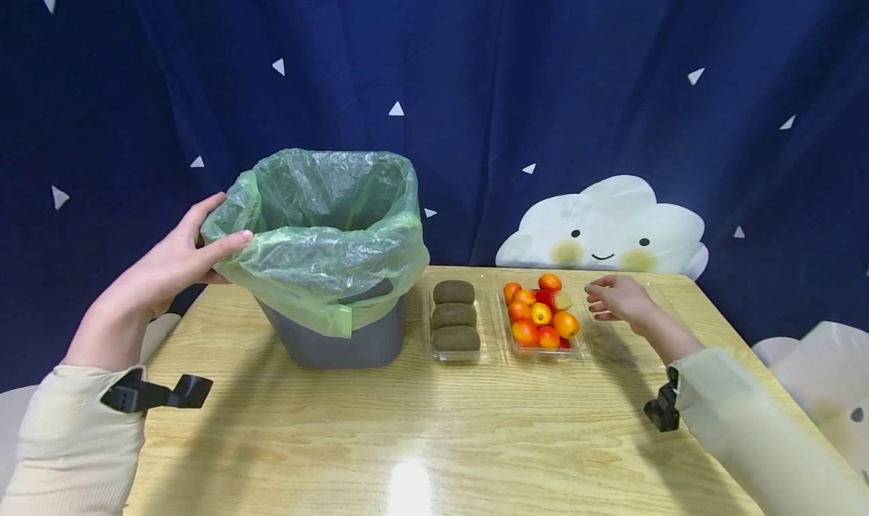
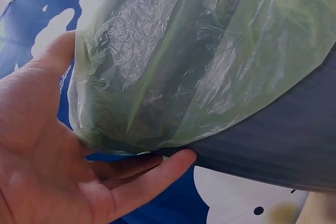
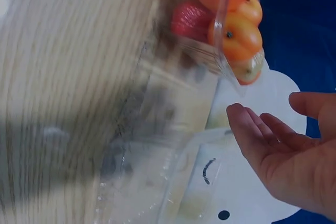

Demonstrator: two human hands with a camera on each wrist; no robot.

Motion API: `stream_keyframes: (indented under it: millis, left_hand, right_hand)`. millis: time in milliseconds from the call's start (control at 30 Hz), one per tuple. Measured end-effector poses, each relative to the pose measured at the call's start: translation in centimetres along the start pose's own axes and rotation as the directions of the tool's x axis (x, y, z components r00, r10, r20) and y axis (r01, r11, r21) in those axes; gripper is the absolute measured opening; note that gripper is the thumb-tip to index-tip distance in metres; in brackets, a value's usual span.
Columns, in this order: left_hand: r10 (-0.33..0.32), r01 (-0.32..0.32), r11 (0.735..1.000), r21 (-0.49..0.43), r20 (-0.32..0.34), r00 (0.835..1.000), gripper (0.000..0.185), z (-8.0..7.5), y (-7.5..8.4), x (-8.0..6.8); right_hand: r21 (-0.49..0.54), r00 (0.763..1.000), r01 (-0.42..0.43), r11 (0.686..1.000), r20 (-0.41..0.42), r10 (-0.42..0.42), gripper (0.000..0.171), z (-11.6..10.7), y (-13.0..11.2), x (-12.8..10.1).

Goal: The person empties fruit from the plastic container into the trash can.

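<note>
A grey trash bin (image 1: 339,354) lined with a translucent green bag (image 1: 319,256) stands at left on the table. My left hand (image 1: 183,252) holds its left upper corner, thumb and fingers spread round it over the bag; in the left wrist view the left hand (image 2: 68,156) has its fingertips against the bin's side. My right hand (image 1: 619,301) hovers, holding nothing, just right of a clear box of orange fruits (image 1: 541,314) with a few red ones. In the right wrist view its fingers (image 3: 252,129) are relaxed, apart from that box.
Brown oval fruits, probably kiwis (image 1: 454,316), lie in a clear plastic box between the bin and the orange fruits. Below the right hand is a clear plastic container (image 3: 142,182). A dark blue curtain (image 1: 448,63) hangs behind the wooden table (image 1: 380,440).
</note>
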State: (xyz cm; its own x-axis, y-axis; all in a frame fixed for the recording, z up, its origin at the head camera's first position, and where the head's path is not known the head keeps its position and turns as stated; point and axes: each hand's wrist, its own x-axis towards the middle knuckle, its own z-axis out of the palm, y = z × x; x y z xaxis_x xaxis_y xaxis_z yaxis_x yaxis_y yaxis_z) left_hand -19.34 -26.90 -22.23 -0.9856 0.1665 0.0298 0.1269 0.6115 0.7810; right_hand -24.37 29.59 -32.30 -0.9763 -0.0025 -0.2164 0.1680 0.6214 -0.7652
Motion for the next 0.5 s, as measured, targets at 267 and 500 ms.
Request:
stream_keyframes:
  millis: [267,500]
  left_hand:
    - [-0.007,0.007,1.0,0.005,0.003,1.0,0.081,0.1,0.1,0.0]
    - [-0.002,0.002,1.0,0.002,-0.003,1.0,0.08,0.1,0.1,0.0]
  right_hand:
    - [0.046,0.996,-0.056,0.997,0.076,0.053,0.046,1.7,0.4,0.1]
    - [0.116,0.988,-0.089,0.989,0.135,0.073,0.045,2.8,1.3,0.6]
